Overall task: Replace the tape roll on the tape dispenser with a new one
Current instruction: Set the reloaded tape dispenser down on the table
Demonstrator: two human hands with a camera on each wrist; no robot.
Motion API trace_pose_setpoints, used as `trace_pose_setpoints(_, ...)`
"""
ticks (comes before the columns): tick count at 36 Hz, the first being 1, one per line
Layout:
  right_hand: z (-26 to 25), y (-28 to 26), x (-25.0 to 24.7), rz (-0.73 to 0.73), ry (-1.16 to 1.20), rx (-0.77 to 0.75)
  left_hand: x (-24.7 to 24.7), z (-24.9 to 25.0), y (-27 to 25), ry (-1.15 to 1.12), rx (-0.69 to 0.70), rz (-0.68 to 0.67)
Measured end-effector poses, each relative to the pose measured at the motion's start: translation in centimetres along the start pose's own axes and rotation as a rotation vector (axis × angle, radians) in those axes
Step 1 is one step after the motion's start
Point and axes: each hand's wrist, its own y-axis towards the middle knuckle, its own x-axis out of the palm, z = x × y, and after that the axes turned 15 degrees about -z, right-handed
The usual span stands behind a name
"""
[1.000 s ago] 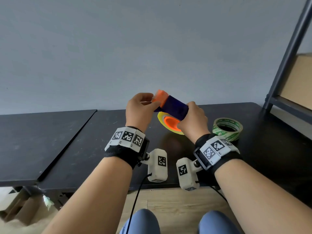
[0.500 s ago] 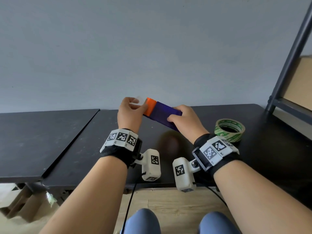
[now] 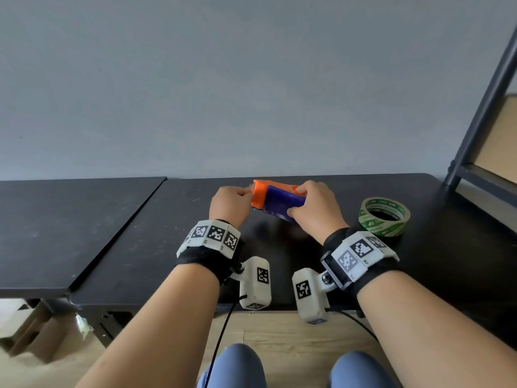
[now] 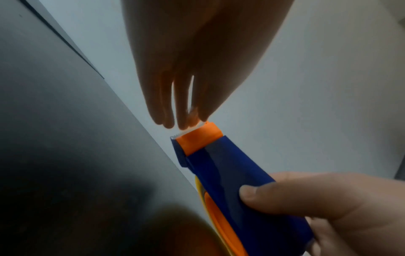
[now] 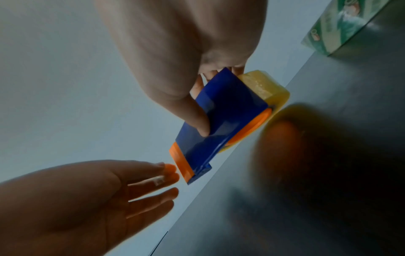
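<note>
Dispenser (image 3: 279, 201) lies left-to-right between my hands; right hand (image 3: 313, 208) grips its blue body, left hand (image 3: 229, 204) pinches tape at the orange cutter end, nearer.

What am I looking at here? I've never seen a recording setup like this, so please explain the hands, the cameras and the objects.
A person works bare-handed, wearing one camera on the head and one on each wrist. The head view looks down at a black table. The right hand grips a blue and orange dispenser holding a yellowish roll. The left hand has its fingers at the orange end, apparently at the tape's end. A green roll lies on the table to the right. The wrist views show the same dispenser close up.
</note>
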Motion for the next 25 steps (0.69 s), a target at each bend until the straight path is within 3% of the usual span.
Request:
trace_pose_setpoints(13, -0.1, -0.1, 0.1, -0.082, -0.178, 0.076, 0.7, -0.1, -0.5, 0.266, -0.078, -0.335)
trace_pose_setpoints(25, -0.8, -0.2, 0.3, -0.065, -0.22, 0.125, 1.3, 0.6, -2.3, 0.258, -0.071, -0.446)
